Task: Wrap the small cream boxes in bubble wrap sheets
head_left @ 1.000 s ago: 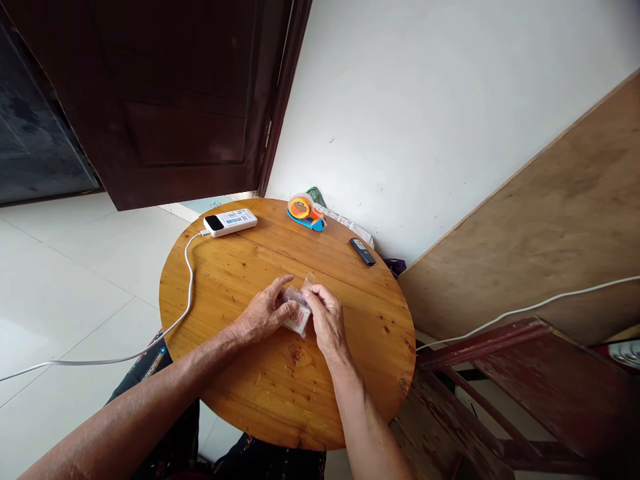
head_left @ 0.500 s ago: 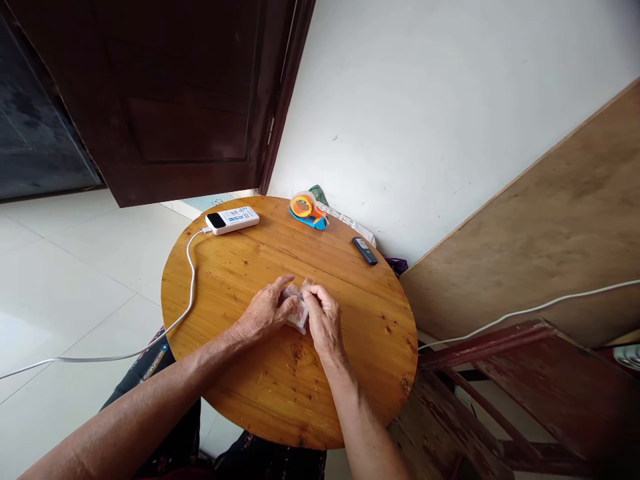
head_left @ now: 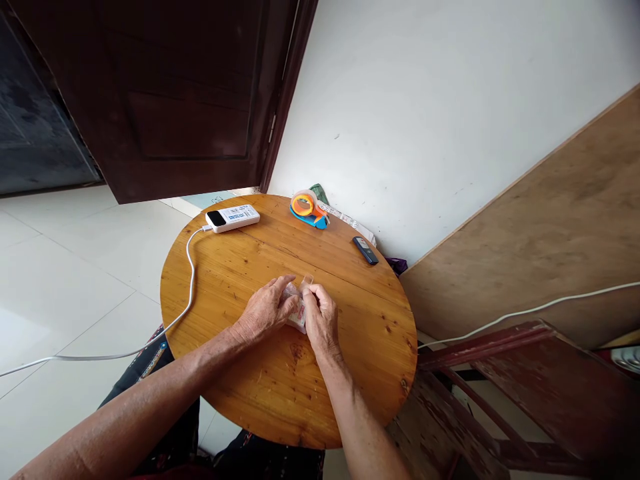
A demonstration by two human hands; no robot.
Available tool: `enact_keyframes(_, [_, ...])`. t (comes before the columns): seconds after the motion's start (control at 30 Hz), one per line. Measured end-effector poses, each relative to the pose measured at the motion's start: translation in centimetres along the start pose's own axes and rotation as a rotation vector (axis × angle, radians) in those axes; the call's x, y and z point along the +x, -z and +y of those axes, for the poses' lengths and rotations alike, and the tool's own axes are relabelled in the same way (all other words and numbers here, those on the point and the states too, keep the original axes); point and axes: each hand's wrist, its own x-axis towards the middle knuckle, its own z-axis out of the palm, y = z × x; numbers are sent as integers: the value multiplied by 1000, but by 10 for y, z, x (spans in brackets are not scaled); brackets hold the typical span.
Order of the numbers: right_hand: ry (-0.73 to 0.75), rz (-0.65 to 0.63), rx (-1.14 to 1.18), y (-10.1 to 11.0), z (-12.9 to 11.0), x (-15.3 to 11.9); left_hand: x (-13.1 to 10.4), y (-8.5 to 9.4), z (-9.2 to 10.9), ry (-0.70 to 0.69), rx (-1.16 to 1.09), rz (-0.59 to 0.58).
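A small clear plastic packet (head_left: 299, 316) with red and white print lies near the middle of the round wooden table (head_left: 240, 267). My left hand (head_left: 267, 310) holds its left side, thumb across the top and index finger stretched past it. At its right side, my right hand (head_left: 321, 317) pinches a clear flap (head_left: 307, 281) between thumb and fingers. Both hands partly cover the packet, so its full shape is hidden.
A white device (head_left: 233, 218) with a cable stands at the back left. An orange and blue tape dispenser (head_left: 309, 209) sits at the back edge, a dark remote (head_left: 365, 251) at the right. Beyond are a wall, a door and a red wooden chair (head_left: 540, 387).
My right hand has shifted slightly left and up along the packet, and more of the clear flap shows above its fingertips. My left hand has barely moved.
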Motion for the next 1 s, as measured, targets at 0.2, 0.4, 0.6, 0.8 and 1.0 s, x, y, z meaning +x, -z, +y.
enact_keyframes(0.2, [-2,20,-71,-1,5,4,-6,7,-2,5,-102,-27])
enact_keyframes(0.4, [10,13,6,-1,13,7,-10,8,-11,-143,-176,-64])
enact_keyframes(0.6, [-72,-4,190,-3,17,12,-6,8,-12,-116,-212,-74])
enact_keyframes(0.8, [-51,-42,184,-4,17,14,-5,9,-15,-141,-217,-90])
enact_keyframes(1.0, [-41,-45,264,0,19,11,-4,7,-20,-102,-249,-89])
